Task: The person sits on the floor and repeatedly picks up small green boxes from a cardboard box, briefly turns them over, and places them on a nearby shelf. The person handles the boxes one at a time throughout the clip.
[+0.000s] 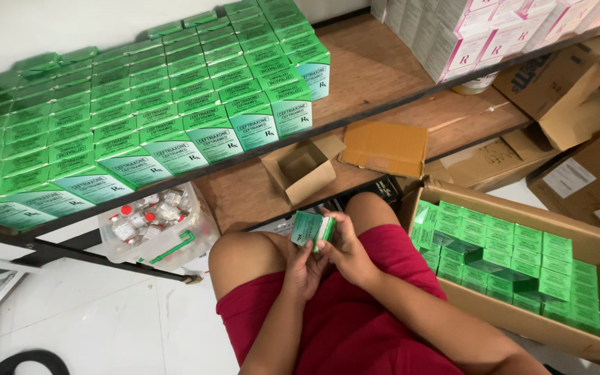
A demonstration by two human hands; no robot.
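Far left shelf [355, 121]: green boxes [140, 118] packed edge to edge, no gap for hand. Far right of same board: bare wood, open lane. Lower shelf: small open carton [302, 169] + flat cardboard piece [385, 148] sit mid-way, room around both. Under shelf, left: clear tub of vials [157, 226] blocks. Right: big carton [522, 278], mostly full, few empty slots near its left side. Near left: open white floor [92, 319].
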